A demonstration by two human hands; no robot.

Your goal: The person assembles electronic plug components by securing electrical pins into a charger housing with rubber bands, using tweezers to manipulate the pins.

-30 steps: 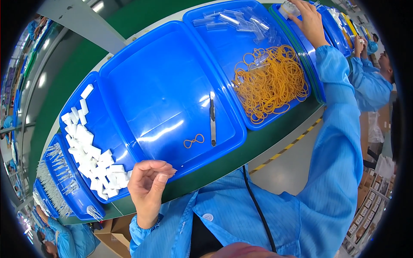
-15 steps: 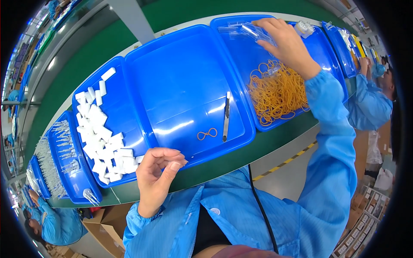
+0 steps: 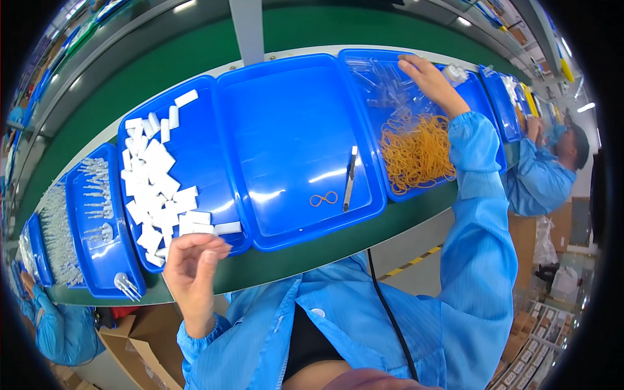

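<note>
My left hand (image 3: 194,273) hovers at the near edge of the tray of white blocks (image 3: 156,169), its fingers loosely curled, the thumb apart from them and nothing visible in between. My right hand (image 3: 426,77) reaches over the far end of another blue tray, fingers stretched out beside clear plastic pieces (image 3: 393,84); its underside is hidden. A heap of tan rubber bands (image 3: 416,155) fills the near part of that tray. In the middle blue tray (image 3: 286,117) lie a twisted rubber band (image 3: 323,199) and a slim black-and-silver tool (image 3: 350,179).
More trays stand at the left, one with thin whitish pieces (image 3: 97,195). A clear bundle (image 3: 455,75) sits beyond my right hand. Co-workers in blue sit at both sides, one at the right (image 3: 546,169). An open cardboard box (image 3: 140,344) stands below the table at left.
The view has shifted. The clear plastic pieces, bunched under my right hand before, now lie spread out in the tray. My left hand has moved left, nearer the white blocks.
</note>
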